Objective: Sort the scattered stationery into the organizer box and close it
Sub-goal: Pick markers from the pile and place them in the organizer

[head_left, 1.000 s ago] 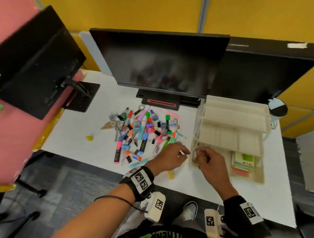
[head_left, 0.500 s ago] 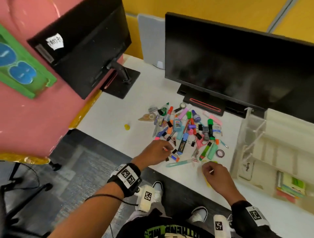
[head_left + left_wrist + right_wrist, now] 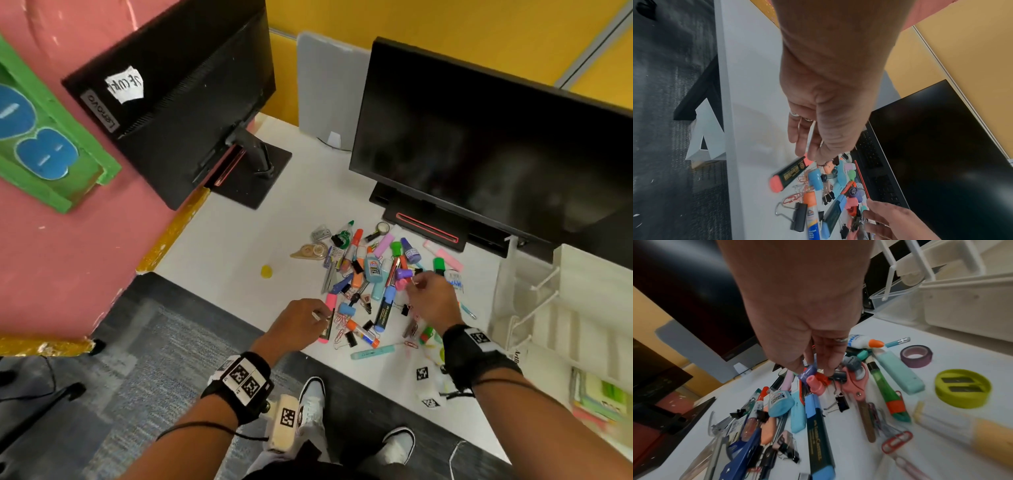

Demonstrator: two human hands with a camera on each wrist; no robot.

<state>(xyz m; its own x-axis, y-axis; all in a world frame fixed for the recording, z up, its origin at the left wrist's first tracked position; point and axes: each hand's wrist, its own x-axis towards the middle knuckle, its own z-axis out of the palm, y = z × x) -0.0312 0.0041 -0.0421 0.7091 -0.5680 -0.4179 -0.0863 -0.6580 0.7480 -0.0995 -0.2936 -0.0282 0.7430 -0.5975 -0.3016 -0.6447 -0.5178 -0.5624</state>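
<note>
**Most of the stationery still lay loose on the desk**

Most items remained in a colourful scattered pile of markers, glue bottles, binder clips and paper clips (image 3: 373, 284) on the white desk top (image 3: 239, 240), in front of a black monitor (image 3: 496, 154). The white plastic tiered organizer box (image 3: 582, 308) stood open at the right, well apart from the pile's centre; only a stack of coloured sticky notes (image 3: 597, 397) showed in its lowest tray. We judged the sorting barely begun, with the closing still to come.

Our left hand (image 3: 298, 322) was at the pile's near-left edge, fingers curled around a thin white stick (image 3: 810, 134), just beside a dark green highlighter with pink ends (image 3: 791, 173). Our right hand (image 3: 433, 301) reached into the pile's right side, fingertips pinched together over small purple and pink caps (image 3: 812, 376); we could not tell whether it held anything.

Only the left wrist view showed the stick running through the left fingers. Only the right wrist view showed what the head view hid behind the right arm: a purple tape roll (image 3: 916, 356), a round lime-green sharpener (image 3: 962, 389) and pink-handled scissors (image 3: 857, 384).
</note>
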